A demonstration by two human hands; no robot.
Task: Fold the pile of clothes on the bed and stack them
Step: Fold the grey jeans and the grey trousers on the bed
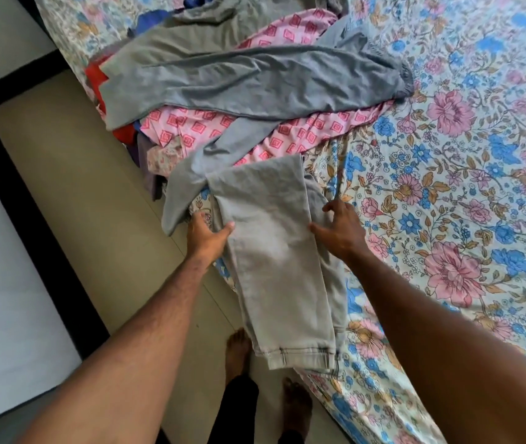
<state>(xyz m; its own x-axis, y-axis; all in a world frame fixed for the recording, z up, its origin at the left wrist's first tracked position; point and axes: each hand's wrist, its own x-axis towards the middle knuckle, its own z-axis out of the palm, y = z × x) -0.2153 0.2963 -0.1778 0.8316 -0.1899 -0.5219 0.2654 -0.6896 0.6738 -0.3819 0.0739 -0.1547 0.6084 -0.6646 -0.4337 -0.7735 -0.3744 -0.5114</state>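
Light grey trousers [271,251], folded lengthwise, lie over the near edge of the bed with their hems hanging toward the floor. My left hand [207,233] grips their left edge, thumb on top and fingers underneath. On the trousers' right edge rests my right hand [341,225], its fingers spread and fairly straight. Behind them is the unfolded pile: long grey-blue pants [255,81] stretched over a pink patterned garment [287,133], with red [96,81], blue and purple pieces beneath.
A floral bedsheet [447,187] covers the bed to the right of the clothes. The beige tiled floor [79,187] runs along the left, and my bare feet [239,350] stand close to the bed's edge. A dark frame borders the floor at far left.
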